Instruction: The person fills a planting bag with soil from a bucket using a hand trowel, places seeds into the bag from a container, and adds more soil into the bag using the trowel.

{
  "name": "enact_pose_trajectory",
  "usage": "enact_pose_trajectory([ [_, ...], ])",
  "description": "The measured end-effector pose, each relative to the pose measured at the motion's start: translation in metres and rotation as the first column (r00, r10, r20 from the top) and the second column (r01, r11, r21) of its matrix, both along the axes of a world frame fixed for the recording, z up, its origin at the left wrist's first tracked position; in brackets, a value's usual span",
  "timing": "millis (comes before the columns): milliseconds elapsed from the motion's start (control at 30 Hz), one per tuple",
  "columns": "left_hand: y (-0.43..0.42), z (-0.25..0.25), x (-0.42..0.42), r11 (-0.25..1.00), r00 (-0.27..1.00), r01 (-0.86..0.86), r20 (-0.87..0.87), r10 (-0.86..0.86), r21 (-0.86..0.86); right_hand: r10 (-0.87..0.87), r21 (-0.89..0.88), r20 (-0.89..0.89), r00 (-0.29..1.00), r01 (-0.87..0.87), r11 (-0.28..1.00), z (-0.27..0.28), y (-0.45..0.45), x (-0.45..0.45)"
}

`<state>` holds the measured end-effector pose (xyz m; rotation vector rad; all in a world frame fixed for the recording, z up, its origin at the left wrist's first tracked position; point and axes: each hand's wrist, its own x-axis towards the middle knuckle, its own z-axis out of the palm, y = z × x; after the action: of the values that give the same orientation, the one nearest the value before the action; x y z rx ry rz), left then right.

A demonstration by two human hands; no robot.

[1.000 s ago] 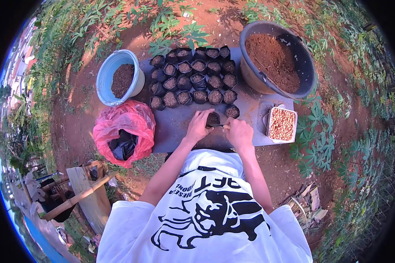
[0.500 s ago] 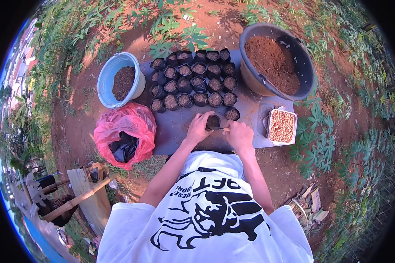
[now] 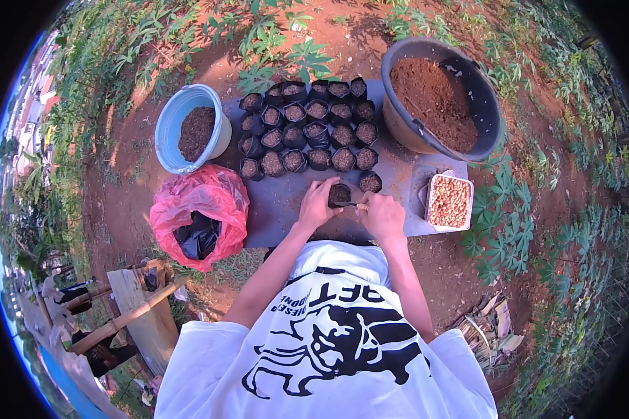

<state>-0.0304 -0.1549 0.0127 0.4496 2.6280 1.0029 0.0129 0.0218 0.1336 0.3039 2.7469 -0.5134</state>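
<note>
A black plastic seedling bag with dark soil in it stands near the front edge of the grey table. My left hand is closed on the left side of this bag. In my right hand is a small thin tool, its dark end at the bag's near rim; its exact kind is too small to make out. Just behind my right hand stands another filled bag. Rows of soil-filled black bags stand beyond my hands.
A large bucket of reddish soil is at the back right, and a tub of tan seeds or nuts at the right. On the left are a blue bucket of dark soil and a pink plastic bag holding black plastic.
Both hands stay almost in place at the same bag. The tool's end has shifted very slightly at the rim.
</note>
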Motion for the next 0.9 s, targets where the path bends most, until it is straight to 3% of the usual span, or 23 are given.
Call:
enact_pose_trajectory([
  [900,0.001,-0.004,0.0,1.0,0.997,0.023,-0.075,-0.025,-0.02,-0.072,-0.037,0.022,0.997,0.073,0.997,-0.002,0.009,0.003],
])
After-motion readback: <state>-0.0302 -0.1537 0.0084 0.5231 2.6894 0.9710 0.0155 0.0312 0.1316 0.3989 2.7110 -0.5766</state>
